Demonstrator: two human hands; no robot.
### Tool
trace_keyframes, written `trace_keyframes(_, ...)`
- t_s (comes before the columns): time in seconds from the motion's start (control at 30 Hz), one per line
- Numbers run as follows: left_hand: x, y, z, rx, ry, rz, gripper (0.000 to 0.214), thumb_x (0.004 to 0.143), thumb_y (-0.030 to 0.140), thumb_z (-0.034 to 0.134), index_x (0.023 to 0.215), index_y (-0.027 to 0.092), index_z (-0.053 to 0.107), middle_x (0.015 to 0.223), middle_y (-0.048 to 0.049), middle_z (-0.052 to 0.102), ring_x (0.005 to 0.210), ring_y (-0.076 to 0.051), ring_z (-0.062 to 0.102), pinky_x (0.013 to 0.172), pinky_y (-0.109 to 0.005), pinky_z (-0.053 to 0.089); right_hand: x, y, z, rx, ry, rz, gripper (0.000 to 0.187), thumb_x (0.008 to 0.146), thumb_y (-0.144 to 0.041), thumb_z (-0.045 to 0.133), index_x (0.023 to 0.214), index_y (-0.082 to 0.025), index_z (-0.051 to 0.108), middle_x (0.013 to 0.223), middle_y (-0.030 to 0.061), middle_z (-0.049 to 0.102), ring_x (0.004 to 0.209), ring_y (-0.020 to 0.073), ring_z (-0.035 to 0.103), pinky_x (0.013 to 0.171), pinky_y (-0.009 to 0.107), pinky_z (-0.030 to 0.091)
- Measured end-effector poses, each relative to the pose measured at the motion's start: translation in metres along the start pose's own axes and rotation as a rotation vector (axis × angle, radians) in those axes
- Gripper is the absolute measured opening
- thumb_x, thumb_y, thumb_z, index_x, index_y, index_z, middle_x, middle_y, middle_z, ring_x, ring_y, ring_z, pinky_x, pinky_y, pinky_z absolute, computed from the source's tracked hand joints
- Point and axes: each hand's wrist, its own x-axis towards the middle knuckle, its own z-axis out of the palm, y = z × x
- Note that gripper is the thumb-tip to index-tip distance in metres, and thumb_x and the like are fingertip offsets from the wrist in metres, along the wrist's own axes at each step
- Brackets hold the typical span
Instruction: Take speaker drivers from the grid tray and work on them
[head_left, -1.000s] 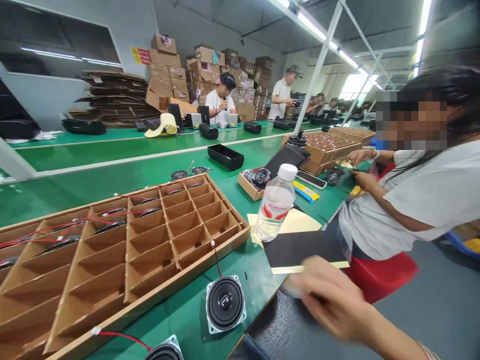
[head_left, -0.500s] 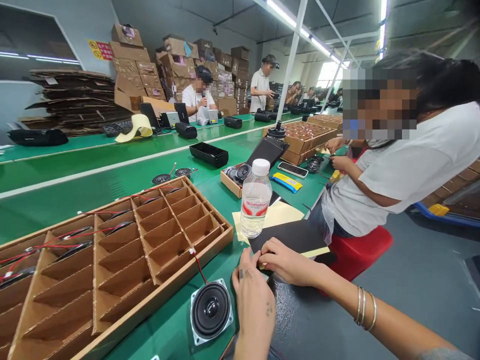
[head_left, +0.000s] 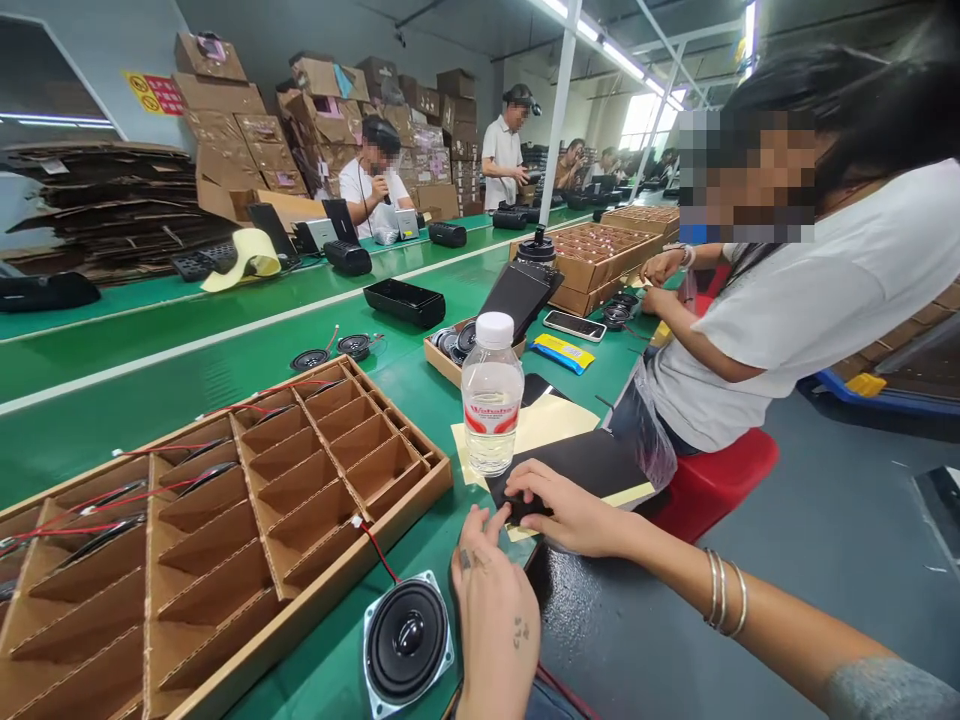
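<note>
Has both hands gathered at the left end of a flat, black, rectangular sheet [head_left: 592, 462] with a narrow cream strip [head_left: 630, 494] along its near side, laid at the edge of a glossy green surface [head_left: 431, 545]. Stretches, on its long axis, sideways across the view, away to the right of the fingertips toward a seated co-worker in a white shirt [head_left: 832, 280]. Lies nearer to the right hand [head_left: 574, 512], bent over the near left part, fingers curled and partly closed; less near to the left hand [head_left: 493, 605], back upward, fingers loosely bent, index finger pointing toward the right fingertips. Cannot tell, dark on dark between those fingertips and with the left palm hidden, a true grip from a mere touch in either hand.

Just left of the left hand, face up: a round, black-coned speaker in a square silver metal frame [head_left: 405, 640]. Beyond the fingertips, upright: a clear plastic bottle with a white cap [head_left: 493, 390]. Farther left: a brown cardboard box divided into cells [head_left: 429, 485].
</note>
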Motion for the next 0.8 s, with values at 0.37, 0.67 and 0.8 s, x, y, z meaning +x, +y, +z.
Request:
trace_keyframes(0.37,-0.002,0.003,0.000,0.043,0.081,0.045,0.039,0.081,0.008,0.033,0.120,0.013,0.027,0.118,-0.0143,0.052,0.121,-0.027,0.039,0.092,-0.051,0.038,-0.003,0.002,0.010,-0.140,0.127,0.017,0.013,0.077,-0.008,0.060,0.086,-0.017,0.062,0.101,0.0072,0.053,0.095,0.0190,0.048,0.084,0.035,0.044)
trace_keyframes(0.67,-0.003,0.003,-0.001,0.164,0.099,0.161,0.046,0.084,0.009,0.032,0.129,0.010,0.020,0.118,-0.0140,0.054,0.113,-0.023,0.047,0.088,-0.044,0.040,-0.004,-0.001,0.004,-0.040,0.005,-0.053,0.011,0.083,-0.014,0.052,0.078,-0.017,0.061,0.099,0.0073,0.052,0.095,0.0177,0.049,0.084,0.033,0.043)
trace_keyframes(0.8,-0.004,0.007,-0.002,0.280,0.056,0.191,0.039,0.086,0.011,0.033,0.125,0.011,0.035,0.120,-0.0113,0.055,0.115,-0.028,0.044,0.086,-0.046,0.040,-0.037,0.010,-0.039,0.158,0.312,0.068,0.023,0.086,-0.037,0.051,0.076,-0.018,0.058,0.094,0.0078,0.056,0.083,0.0173,0.055,0.070,0.032,0.047)
